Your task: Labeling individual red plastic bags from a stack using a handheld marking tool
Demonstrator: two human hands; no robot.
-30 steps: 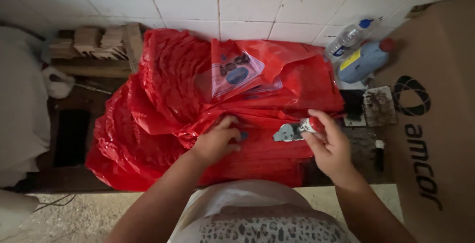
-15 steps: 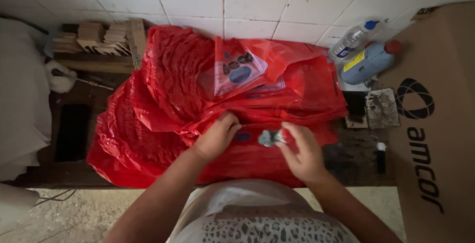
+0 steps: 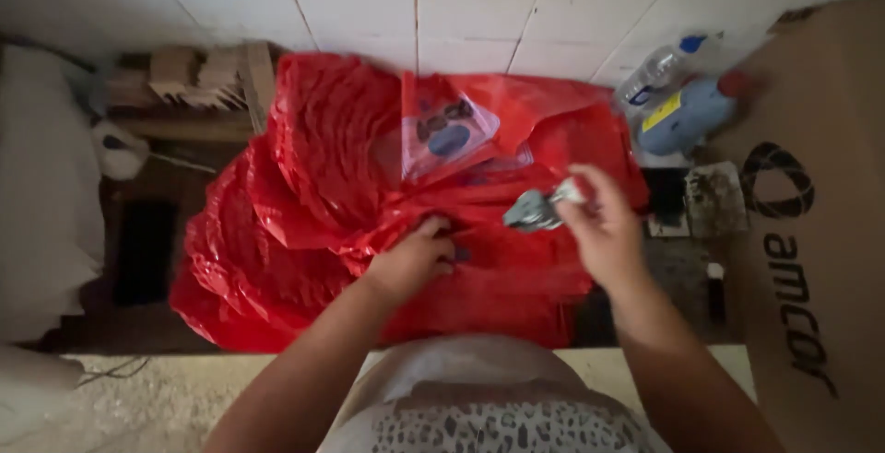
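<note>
A pile of red plastic bags (image 3: pixel 313 204) covers the dark wooden surface in front of me. My left hand (image 3: pixel 412 262) presses down on the bags near the middle, fingers curled into the plastic. My right hand (image 3: pixel 601 227) is raised a little above the bags, pinching a small grey-and-white crumpled object (image 3: pixel 533 210) between its fingertips. A red bag with a printed pale panel (image 3: pixel 447 130) lies on top of the pile, toward the wall.
A clear plastic bottle (image 3: pixel 656 73) and a blue bottle with a red cap (image 3: pixel 691 112) lie at the right by the tiled wall. A large cardboard box (image 3: pixel 811 223) stands at the far right. Wooden blocks (image 3: pixel 207 75) sit at the back left.
My right hand, holding the small grey object, moved left toward my left hand, then drew back right and upward. My left hand stayed pressed on the bags.
</note>
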